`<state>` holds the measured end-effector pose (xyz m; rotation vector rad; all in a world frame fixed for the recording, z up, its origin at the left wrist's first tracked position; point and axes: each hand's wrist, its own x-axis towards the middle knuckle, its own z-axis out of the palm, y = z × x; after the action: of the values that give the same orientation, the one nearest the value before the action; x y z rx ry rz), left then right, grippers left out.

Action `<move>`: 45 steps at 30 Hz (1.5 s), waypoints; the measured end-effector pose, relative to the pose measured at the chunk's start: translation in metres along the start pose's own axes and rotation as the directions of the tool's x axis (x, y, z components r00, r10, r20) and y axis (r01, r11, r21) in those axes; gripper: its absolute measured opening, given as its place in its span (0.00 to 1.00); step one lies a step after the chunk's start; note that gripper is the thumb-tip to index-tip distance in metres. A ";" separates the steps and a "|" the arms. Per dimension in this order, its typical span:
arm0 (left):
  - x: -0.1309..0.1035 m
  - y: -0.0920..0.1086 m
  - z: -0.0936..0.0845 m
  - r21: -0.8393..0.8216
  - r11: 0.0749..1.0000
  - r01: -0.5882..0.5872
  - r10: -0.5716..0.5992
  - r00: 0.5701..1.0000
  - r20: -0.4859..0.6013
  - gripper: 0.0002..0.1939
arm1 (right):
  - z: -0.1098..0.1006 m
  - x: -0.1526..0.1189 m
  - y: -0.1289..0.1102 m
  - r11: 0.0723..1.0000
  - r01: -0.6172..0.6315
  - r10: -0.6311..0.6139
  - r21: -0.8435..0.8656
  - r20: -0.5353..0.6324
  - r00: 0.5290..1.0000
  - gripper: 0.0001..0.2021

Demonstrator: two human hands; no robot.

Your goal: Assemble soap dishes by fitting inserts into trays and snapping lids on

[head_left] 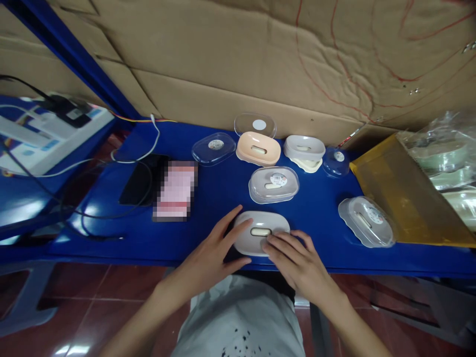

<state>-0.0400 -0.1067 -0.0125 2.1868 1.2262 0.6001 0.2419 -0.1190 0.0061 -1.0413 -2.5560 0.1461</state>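
Observation:
A pale grey soap dish (245,243) with a cream slotted piece at its centre lies near the table's front edge, without a lid. My left hand (219,248) is open around its left end, fingers and thumb spread, one finger reaching over the rim. The fingers of my right hand (293,253) are together and bent over the dish's right end, tips inside it; its thumb is mostly hidden. Just behind stands a grey soap dish under a clear lid (274,185) with a round label.
Behind are a peach soap dish (258,148), a grey one (304,147) stacked on a cream piece, and clear lids (213,148). A lidded dish (366,221) sits right, beside a box (405,198) of bagged dishes. Left are a phone (175,191), cables and a power strip (48,131).

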 end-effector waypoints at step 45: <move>0.036 0.008 -0.018 0.239 0.927 -0.289 0.308 0.950 -0.045 0.36 | 0.019 -0.012 0.010 0.985 -0.167 0.172 0.043 -0.154 0.973 0.40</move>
<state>-0.0288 -0.0740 0.0104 2.5967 1.0530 0.7051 0.2495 -0.1193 -0.0176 -1.2097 -2.3169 0.1415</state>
